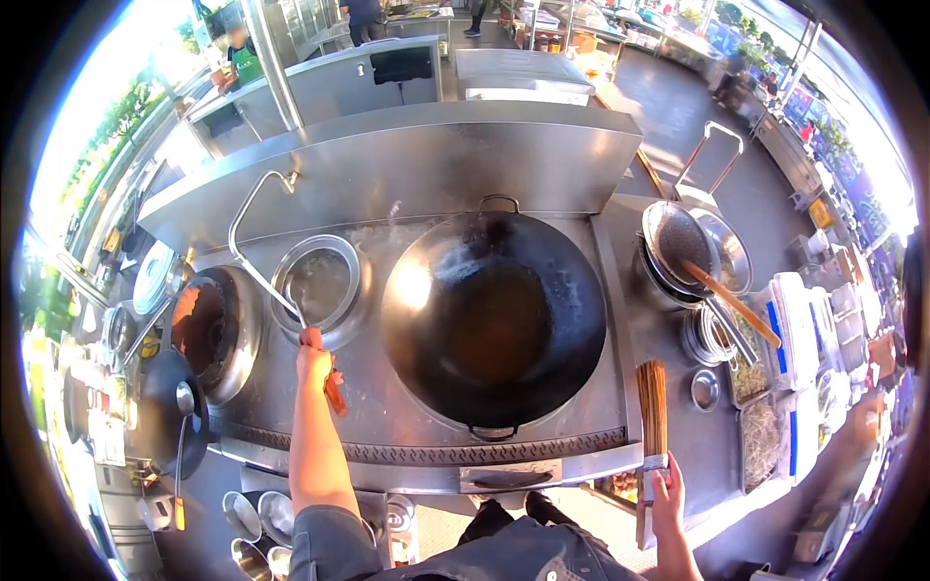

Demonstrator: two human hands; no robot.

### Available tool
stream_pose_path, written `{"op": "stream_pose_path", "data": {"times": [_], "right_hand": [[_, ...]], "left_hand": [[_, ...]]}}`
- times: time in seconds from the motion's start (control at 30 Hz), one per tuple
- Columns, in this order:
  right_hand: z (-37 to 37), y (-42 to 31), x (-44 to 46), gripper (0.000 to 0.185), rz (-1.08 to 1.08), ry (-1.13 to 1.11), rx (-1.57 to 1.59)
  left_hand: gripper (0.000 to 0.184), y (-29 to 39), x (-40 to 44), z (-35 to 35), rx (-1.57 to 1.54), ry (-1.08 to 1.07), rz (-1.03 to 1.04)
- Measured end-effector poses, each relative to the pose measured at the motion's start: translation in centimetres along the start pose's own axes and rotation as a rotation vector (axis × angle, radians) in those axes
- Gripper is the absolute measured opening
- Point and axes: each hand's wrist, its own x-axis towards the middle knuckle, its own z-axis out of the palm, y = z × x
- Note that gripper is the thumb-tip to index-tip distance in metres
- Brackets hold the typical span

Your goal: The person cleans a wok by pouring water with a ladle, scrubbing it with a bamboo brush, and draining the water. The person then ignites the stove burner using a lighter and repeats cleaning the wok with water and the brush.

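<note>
My left hand reaches over the stove, its fingers closed around the lower end of a bent metal faucet pipe. Just behind that hand sits a round metal pot with liquid in it. In my right hand is a bamboo wok brush, gripped near its bound middle, bristles pointing away from me. The brush lies along the stove's right edge. Between my hands stands a large dark wok with two loop handles, brownish at the bottom and wet-looking along its upper side.
Left are a second wok and a dark pan with a ladle. A strainer, a small metal bowl and food containers stand right. A tall steel backsplash closes off the stove's back. People are farther off.
</note>
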Motion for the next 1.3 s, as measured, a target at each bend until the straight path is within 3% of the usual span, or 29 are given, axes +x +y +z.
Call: {"op": "stream_pose_path", "data": {"times": [0.03,0.07,0.13,0.17,0.23,0.27,0.3,0.37,0.5,0.53,0.57,0.63,0.67,0.77,0.8,0.9,0.97,1.03,1.1,1.13,1.17,1.23,1.27,1.3], "right_hand": [[-0.1,-0.5,-0.1,0.057,0.019,0.007,-0.012],[-0.1,-0.5,0.1,0.056,0.009,0.009,-0.032],[-0.8,0.2,0.8,0.056,-0.006,-0.008,-0.084],[-0.8,0.7,1.1,0.056,-0.009,-0.009,-0.083],[-1.0,0.6,1.1,0.056,0.001,0.008,-0.052],[-0.6,-0.1,0.7,0.056,0.016,0.002,-0.078],[-0.6,0.3,0.9,0.056,0.018,0.005,-0.083],[-1.1,1.4,1.5,0.056,-0.067,-0.026,-0.057],[0.0,0.2,1.6,0.055,-0.064,-0.068,-0.046],[1.0,-0.8,1.6,0.055,-0.058,-0.067,-0.071],[1.4,-1.5,1.5,0.054,-0.062,-0.074,-0.087],[1.8,-2.0,2.1,0.054,-0.075,-0.096,-0.063],[2.4,-2.7,2.3,0.053,-0.090,-0.106,-0.051],[3.2,-3.9,3.6,0.054,-0.107,-0.132,-0.043],[3.6,-4.7,3.7,0.053,-0.095,-0.137,-0.037],[4.7,-5.8,4.9,0.054,-0.135,-0.175,-0.079],[5.8,-6.3,5.4,0.054,-0.141,-0.200,-0.070],[7.3,-6.9,6.0,0.054,-0.151,-0.225,-0.059],[9.0,-7.5,6.2,0.054,-0.173,-0.283,-0.110],[9.9,-7.6,6.4,0.055,-0.155,-0.297,-0.125],[11.0,-8.1,6.1,0.057,-0.161,-0.321,-0.150],[13.2,-9.2,5.5,0.059,-0.142,-0.397,-0.263],[14.3,-9.4,5.3,0.059,-0.176,-0.430,-0.315],[15.4,-9.2,5.2,0.060,-0.213,-0.463,-0.364]], "left_hand": [[0.020,-1.0,0.3,-0.2,-0.262,-0.101,-0.147],[0.020,-1.6,0.9,-0.4,-0.261,-0.099,-0.144],[0.016,-1.7,1.7,-1.0,-1.006,-0.741,-0.116],[0.020,-1.0,2.7,-1.1,-1.061,-1.079,-0.211],[0.022,-2.7,4.0,1.1,-1.151,-1.260,-0.216],[0.026,-0.4,-1.6,1.1,-1.033,-0.935,-0.034],[0.026,-0.7,-1.6,1.2,-1.034,-0.936,-0.039],[0.030,-1.8,-2.1,1.9,-1.350,-1.188,-0.154],[0.031,-2.1,-11.5,0.1,-1.491,-0.964,-0.099],[0.034,-4.5,-11.6,-1.8,-1.312,-1.037,-0.019],[0.033,-6.9,-11.9,-2.7,-1.296,-0.966,-0.087],[0.028,-5.2,-18.6,-3.8,-1.177,-0.490,-0.124],[0.021,-7.2,-18.7,-4.9,-1.144,-0.489,-0.162],[0.021,-15.7,-17.5,-7.4,-0.693,-0.545,0.043],[0.018,-12.3,-22.4,-6.0,-0.753,-0.280,0.020],[0.021,-18.2,-24.4,-5.6,-0.498,-0.276,-0.034],[0.023,-17.7,-28.5,-3.2,-0.369,-0.255,-0.122],[0.022,-19.1,-31.2,-1.1,-0.151,-0.233,-0.010],[0.018,-19.1,-32.8,0.4,-0.203,-0.170,0.081],[0.017,-19.9,-32.3,0.5,-0.086,-0.187,0.101],[0.017,-20.5,-31.7,0.7,-0.093,-0.195,0.095],[0.016,-20.6,-30.2,1.3,-0.393,-0.226,0.052],[0.017,-16.3,-31.4,0.6,-0.424,-0.248,0.012],[0.016,-20.4,-28.6,1.7,-0.492,-0.231,0.094]]}}
